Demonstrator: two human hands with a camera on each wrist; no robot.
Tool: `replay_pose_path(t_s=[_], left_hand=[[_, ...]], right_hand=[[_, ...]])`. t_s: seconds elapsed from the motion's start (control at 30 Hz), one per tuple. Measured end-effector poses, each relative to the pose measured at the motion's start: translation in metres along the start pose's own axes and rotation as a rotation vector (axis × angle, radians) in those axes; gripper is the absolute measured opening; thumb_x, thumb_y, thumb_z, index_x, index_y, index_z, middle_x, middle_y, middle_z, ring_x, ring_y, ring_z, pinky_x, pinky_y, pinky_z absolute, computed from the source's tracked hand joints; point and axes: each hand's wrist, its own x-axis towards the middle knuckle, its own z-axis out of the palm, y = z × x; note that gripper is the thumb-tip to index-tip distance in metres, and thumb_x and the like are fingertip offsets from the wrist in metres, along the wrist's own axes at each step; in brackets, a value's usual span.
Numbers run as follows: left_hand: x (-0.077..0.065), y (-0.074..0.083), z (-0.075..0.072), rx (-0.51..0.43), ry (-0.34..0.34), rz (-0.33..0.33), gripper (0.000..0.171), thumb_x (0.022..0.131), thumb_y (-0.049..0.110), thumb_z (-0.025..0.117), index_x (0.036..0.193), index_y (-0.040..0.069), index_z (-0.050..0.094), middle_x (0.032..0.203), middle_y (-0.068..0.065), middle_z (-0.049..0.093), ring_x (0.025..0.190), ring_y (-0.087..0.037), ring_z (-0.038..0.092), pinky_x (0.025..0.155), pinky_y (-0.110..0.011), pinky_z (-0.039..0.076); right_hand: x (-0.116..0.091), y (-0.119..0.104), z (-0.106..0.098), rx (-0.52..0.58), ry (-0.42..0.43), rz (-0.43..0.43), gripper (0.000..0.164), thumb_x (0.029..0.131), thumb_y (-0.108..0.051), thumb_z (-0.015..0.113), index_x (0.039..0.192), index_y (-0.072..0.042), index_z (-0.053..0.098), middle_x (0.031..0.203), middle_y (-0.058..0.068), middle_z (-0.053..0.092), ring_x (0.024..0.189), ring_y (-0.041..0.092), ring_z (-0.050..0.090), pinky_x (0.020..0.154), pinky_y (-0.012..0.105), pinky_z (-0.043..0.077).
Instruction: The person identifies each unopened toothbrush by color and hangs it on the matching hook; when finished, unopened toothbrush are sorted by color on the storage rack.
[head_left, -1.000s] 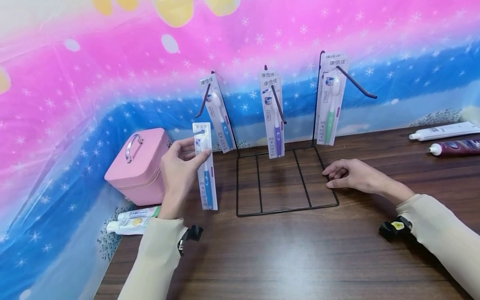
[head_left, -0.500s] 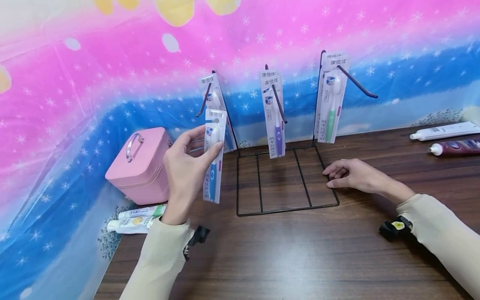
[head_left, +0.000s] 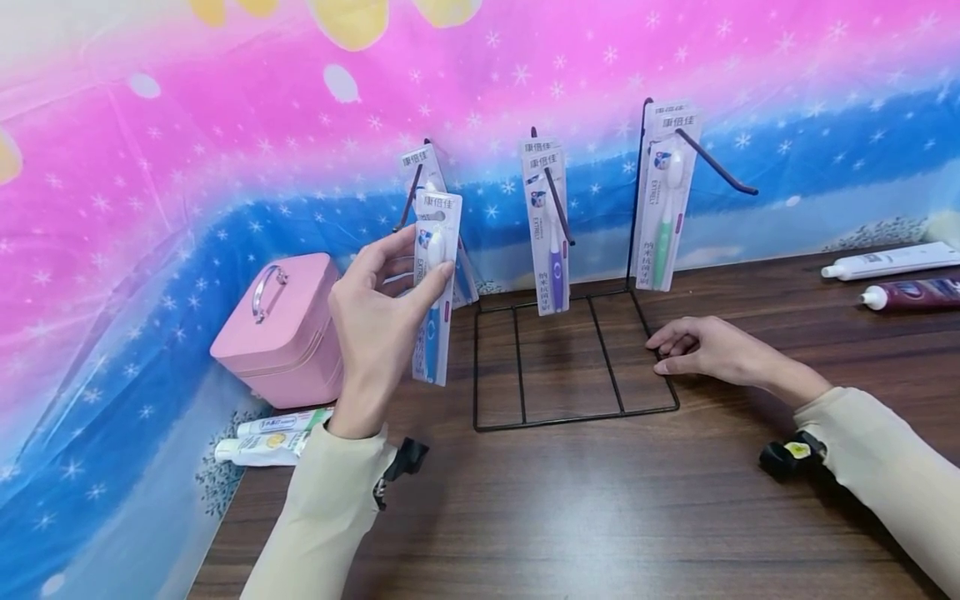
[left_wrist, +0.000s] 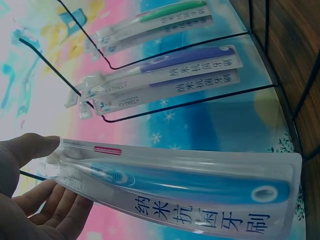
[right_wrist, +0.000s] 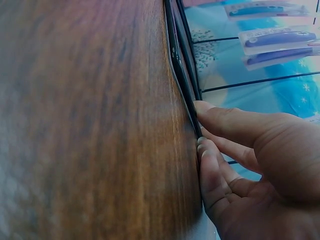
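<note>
My left hand (head_left: 378, 325) pinches a packaged blue toothbrush (head_left: 432, 337) near the top, between thumb and fingers. The pack hangs upright in front of the left hook (head_left: 408, 198) of a black wire rack (head_left: 607, 358), its hole just below the hook's tip in the head view. Behind it, partly covered, another blue toothbrush pack (head_left: 414, 157) hangs on that hook. Purple toothbrush packs (head_left: 556, 275) hang on the middle hook and green ones (head_left: 662, 250) on the right. My right hand (head_left: 708, 350) pinches the rack's right base wire (right_wrist: 187, 95) between thumb and fingertips.
A pink case (head_left: 273, 325) with a metal handle stands at the left, with toothpaste tubes (head_left: 262, 450) in front of it. A white tube (head_left: 892, 260) and a dark red tube (head_left: 911, 295) lie at the right. A patterned cloth (head_left: 300, 125) hangs behind the wooden table (head_left: 562, 517).
My left hand has lifted the blue toothbrush pack up and to the right, from lower left toward the left hook. The right hand has stayed on the rack's base.
</note>
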Motion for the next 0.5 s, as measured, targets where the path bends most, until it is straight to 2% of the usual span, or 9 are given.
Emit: replay_pose_path(t_s=[0.13, 0.5], left_hand=[[0.0012, 0.0051, 0.0003, -0.011, 0.008, 0.011, 0.042, 0.08, 0.003, 0.078, 0.118, -0.007, 0.064, 0.11, -0.021, 0.065, 0.093, -0.03, 0.067, 0.084, -0.039, 0.053], [0.0033, 0.0061, 0.0016, -0.05, 0.027, 0.02, 0.044, 0.081, 0.003, 0.077, 0.121, -0.007, 0.061, 0.113, -0.019, 0.066, 0.094, -0.028, 0.067, 0.085, -0.038, 0.052]], right_hand=[[0.0002, 0.0002, -0.0002, -0.007, -0.002, 0.001, 0.035, 0.086, -0.029, 0.075, 0.115, -0.01, 0.068, 0.105, 0.002, 0.067, 0.094, 0.017, 0.06, 0.076, 0.031, 0.049], [0.0007, 0.0, -0.0009, 0.0, -0.005, 0.002, 0.035, 0.086, -0.029, 0.075, 0.115, -0.01, 0.068, 0.104, 0.002, 0.067, 0.093, 0.017, 0.06, 0.075, 0.03, 0.049]])
